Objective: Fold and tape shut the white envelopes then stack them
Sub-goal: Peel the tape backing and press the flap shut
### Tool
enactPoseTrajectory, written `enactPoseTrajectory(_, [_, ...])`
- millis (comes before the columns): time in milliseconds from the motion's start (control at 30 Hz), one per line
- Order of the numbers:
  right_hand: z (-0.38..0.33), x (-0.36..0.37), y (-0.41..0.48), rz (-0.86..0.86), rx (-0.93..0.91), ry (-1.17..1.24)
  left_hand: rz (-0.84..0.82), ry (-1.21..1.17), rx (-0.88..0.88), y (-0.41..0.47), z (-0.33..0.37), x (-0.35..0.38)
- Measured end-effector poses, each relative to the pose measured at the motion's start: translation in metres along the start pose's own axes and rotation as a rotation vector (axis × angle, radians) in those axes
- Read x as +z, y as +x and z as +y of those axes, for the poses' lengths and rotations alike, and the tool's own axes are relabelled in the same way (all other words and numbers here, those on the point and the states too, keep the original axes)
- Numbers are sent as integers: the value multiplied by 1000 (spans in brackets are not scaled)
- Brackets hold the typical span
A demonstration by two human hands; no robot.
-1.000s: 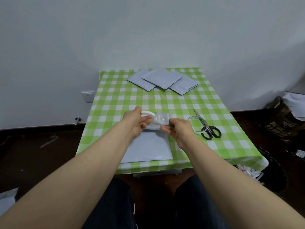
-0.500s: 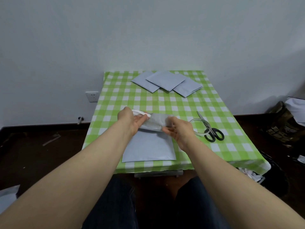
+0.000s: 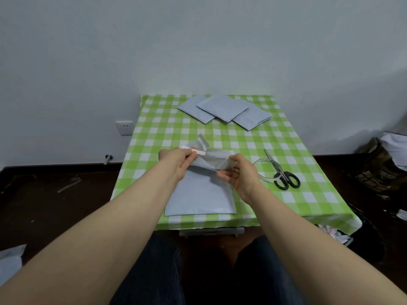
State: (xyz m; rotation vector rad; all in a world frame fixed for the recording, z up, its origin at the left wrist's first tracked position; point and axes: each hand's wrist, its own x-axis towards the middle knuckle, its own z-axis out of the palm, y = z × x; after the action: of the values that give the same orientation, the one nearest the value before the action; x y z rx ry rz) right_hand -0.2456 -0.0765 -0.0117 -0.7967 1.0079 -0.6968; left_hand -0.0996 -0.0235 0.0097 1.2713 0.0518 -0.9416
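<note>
While both hands lift the flap end of the envelope [image 3: 199, 194] at the counter's [image 3: 308, 194] near edge, left fingers [image 3: 191, 153] pinch a peeling strip (seemingly adhesive backing) and right fingers [image 3: 229, 176] grip the flap, running left-right between them.

White envelope [image 3: 199, 194] flat — flap [image 3: 214, 159] lifted.

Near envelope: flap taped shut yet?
Not yet. The flap stands raised off the near envelope, left hand and right hand pinching it.
</note>
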Motion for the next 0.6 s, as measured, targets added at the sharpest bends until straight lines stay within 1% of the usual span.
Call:
enactPoseTrajectory(133, [1, -3, 0, -58, 11, 67, 24, 2, 5, 3, 3, -4])
enactPoseTrajectory(200, [0, -4, 1, -69, 9, 53, 51, 2, 14, 5, 6, -7])
enactPoseTrajectory(367, [2, -5, 3, 6, -3, -91, 102, -27, 31, 8, 11, -13])
enactPoseTrajectory(500, [5, -5, 7, 100, -9, -57, 142, -38, 62, 8, 21, -22])
enactPoseTrajectory(600, [6, -6, 9, 138, -4, -49, 174, -32, 85, 10, 32, -32])
